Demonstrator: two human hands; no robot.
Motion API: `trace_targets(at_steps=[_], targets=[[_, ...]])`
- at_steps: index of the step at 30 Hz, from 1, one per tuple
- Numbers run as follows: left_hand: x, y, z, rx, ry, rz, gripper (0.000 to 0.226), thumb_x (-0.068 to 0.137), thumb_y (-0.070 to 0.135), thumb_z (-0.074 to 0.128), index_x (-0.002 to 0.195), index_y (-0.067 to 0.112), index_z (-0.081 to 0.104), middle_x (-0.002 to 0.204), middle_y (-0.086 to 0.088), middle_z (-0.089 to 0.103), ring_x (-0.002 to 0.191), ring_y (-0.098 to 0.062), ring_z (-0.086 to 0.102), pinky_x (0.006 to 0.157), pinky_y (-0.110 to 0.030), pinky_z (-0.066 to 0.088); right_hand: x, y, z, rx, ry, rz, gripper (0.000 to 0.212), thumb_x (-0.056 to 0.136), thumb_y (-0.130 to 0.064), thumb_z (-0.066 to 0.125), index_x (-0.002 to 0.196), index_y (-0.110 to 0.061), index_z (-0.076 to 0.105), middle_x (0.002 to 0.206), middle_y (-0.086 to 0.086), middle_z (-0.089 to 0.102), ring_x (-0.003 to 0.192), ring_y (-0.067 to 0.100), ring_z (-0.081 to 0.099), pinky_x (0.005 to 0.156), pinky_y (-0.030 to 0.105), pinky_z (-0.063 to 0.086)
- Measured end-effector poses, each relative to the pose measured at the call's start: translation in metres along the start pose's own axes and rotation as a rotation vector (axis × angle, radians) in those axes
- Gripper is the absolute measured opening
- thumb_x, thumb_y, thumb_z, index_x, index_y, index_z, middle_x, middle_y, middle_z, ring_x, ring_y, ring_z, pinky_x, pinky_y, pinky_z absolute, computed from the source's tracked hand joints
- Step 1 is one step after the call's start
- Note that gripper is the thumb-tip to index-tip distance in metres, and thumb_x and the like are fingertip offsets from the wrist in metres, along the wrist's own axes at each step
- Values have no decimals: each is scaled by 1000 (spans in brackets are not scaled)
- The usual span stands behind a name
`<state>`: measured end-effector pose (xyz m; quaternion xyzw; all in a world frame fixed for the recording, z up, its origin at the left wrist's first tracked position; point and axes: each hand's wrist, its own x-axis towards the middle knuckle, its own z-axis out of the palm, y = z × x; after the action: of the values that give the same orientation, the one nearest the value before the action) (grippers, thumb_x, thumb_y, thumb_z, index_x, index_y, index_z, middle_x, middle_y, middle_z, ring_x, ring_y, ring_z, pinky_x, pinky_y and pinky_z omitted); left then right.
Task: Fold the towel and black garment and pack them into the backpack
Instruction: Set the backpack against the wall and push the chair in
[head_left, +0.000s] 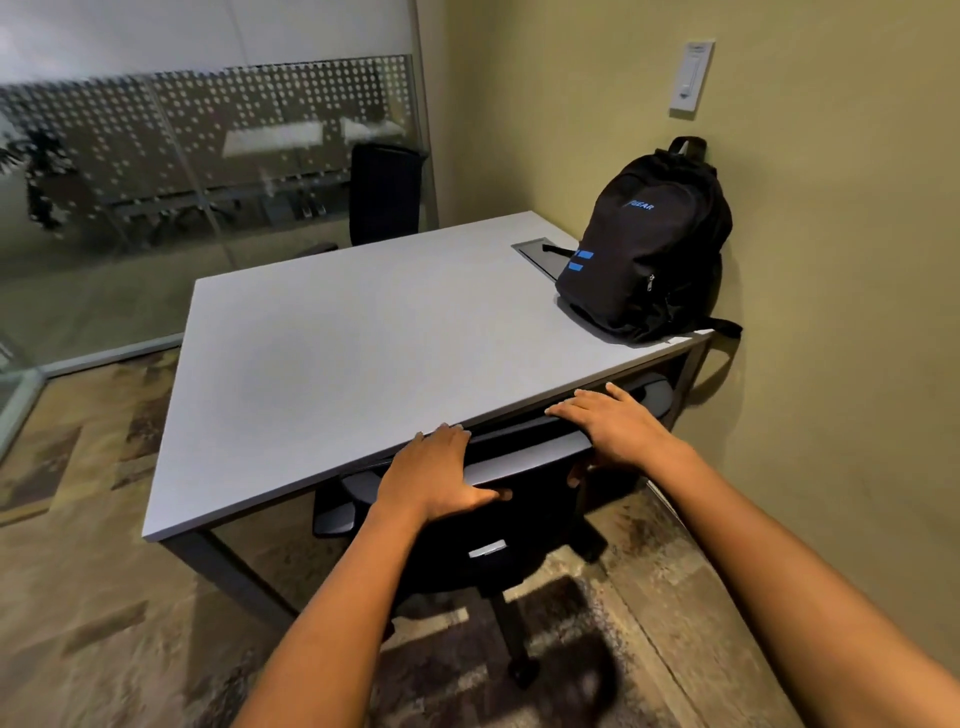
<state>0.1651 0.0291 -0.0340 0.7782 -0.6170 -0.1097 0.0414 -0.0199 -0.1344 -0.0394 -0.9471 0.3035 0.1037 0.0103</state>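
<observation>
Backpack (644, 244) upright; both hands atop chair back (524, 457).

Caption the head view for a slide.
Both hands, left hand and right hand, grip the chair back; backpack waits on desk.

Both hands grip the top edge of a black office chair (498, 467) tucked under the grey table (332, 353): left hand (436, 473) and right hand (613, 426) lie fingers-forward, thumbs hooked beneath. Well beyond the right fingertips stands the black backpack (649, 244).
</observation>
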Motion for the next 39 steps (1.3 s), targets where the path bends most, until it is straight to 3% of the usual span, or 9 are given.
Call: trace_targets(at_steps=[3, 6, 11, 27, 39], targets=[[6, -12, -6, -11, -9, -27, 88, 71, 73, 56, 138, 19, 37, 140, -2, 42, 127, -26, 40, 100, -39, 36, 18, -4, -1, -4, 15, -18, 98, 70, -62, 68, 149, -31, 19, 154, -6, 29, 145, 16, 16, 118, 46, 5], [9, -20, -12, -16, -13, -49, 91, 74, 70, 57, 144, 17, 30, 152, -3, 28, 141, -26, 22, 111, -40, 25, 34, -7, -2, -4, 28, -24, 99, 68, -63, 69, 149, -32, 21, 153, -8, 30, 146, 17, 15, 117, 49, 4], [27, -33, -11, -27, -3, -42, 97, 74, 74, 53, 146, 15, 26, 156, -1, 22, 145, -20, 11, 117, -38, 12, 56, -4, -7, 3, 23, -16, 99, 67, -63, 69, 148, -34, 20, 154, -9, 28, 147, 19, 10, 115, 55, 1], [60, -52, -21, -34, -18, -98, 100, 73, 73, 55, 149, 18, 20, 158, -1, 12, 146, -22, 8, 116, -41, 16, 106, 3, -14, 8, 65, -20, 99, 66, -67, 67, 147, -37, 21, 153, -7, 30, 146, 19, 13, 115, 57, 5], [71, -75, -18, -26, -22, -69, 102, 73, 74, 54, 150, 24, 11, 159, 2, 6, 146, -18, 1, 117, -39, 7, 120, -4, -14, 19, 79, -20, 100, 64, -69, 67, 147, -38, 22, 152, -7, 33, 145, 20, 18, 114, 57, 7]])
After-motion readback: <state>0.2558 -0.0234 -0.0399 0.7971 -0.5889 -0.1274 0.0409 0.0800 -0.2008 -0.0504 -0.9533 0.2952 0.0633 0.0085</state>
